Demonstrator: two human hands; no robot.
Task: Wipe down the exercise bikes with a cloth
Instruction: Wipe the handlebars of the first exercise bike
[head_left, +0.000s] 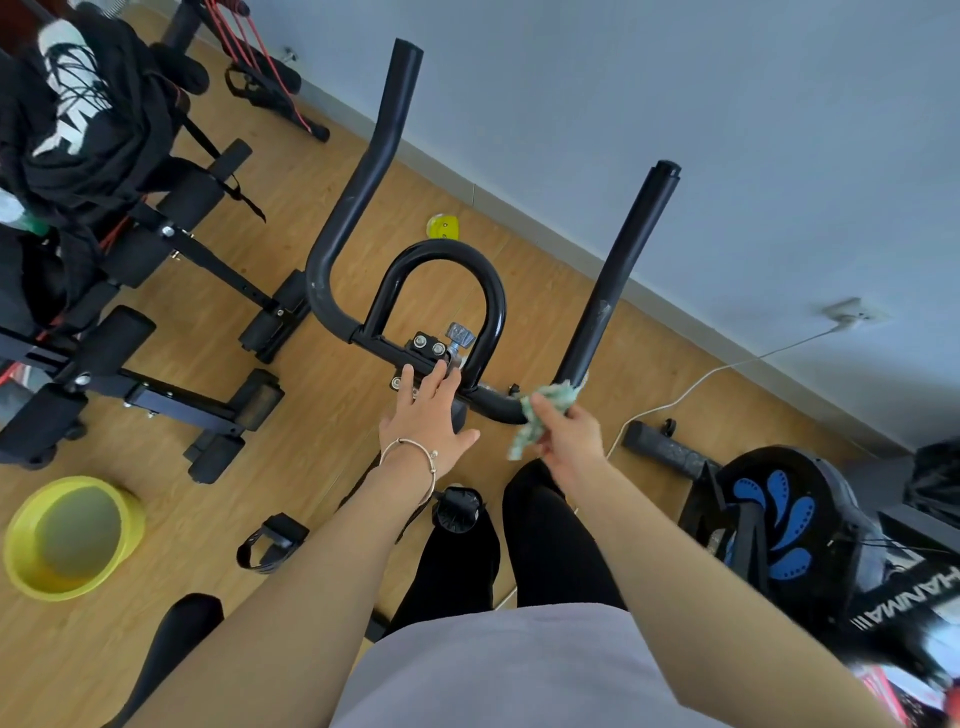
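The black handlebar (358, 187) of an exercise bike fills the middle of the view, with two long grips and a central loop (441, 254). My right hand (569, 441) is shut on a crumpled green-and-white cloth (545, 405), which presses against the bend at the base of the right grip (618, 270). Fingers spread, my left hand (428, 415) lies flat on the handlebar clamp beside the silver adjustment knob (460, 335). A thin bracelet circles that wrist.
A yellow basin (67, 535) sits on the wooden floor at lower left. A black bench machine (130, 322) draped with dark clothing stands left. Another bike with a blue-patterned flywheel (779, 525) is at right. A white cable (691, 389) runs to a wall socket.
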